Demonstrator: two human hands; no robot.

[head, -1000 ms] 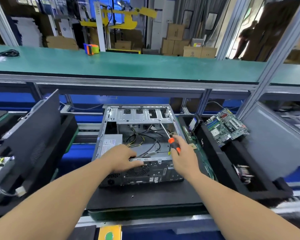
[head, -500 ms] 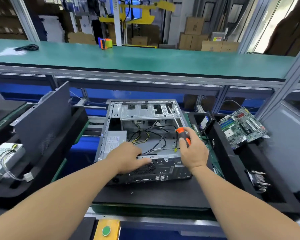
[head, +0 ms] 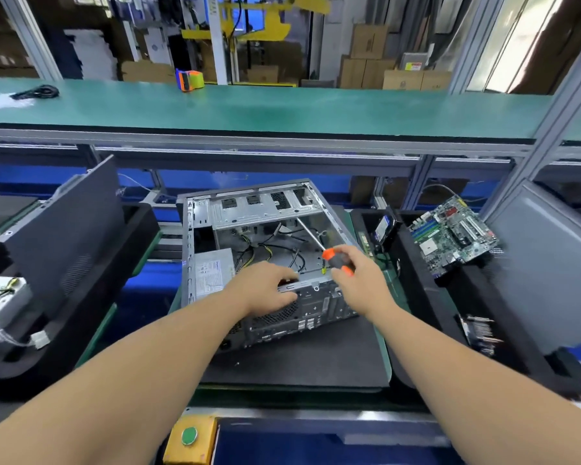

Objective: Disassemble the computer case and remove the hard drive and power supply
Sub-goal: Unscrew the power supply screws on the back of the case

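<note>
Gripping screwdriver point(head: 336, 260), right hand point(head: 359, 280); left hand point(head: 265, 290) on case point(head: 316, 310).

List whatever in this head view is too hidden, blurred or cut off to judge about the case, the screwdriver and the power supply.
- Screwdriver tip: too small to tell whether it sits on a screw in the computer case.
- Power supply near end and its screws: covered by the left hand.
- Power supply label: too small to read.
- Screwdriver handle: mostly wrapped by the right hand.
</note>
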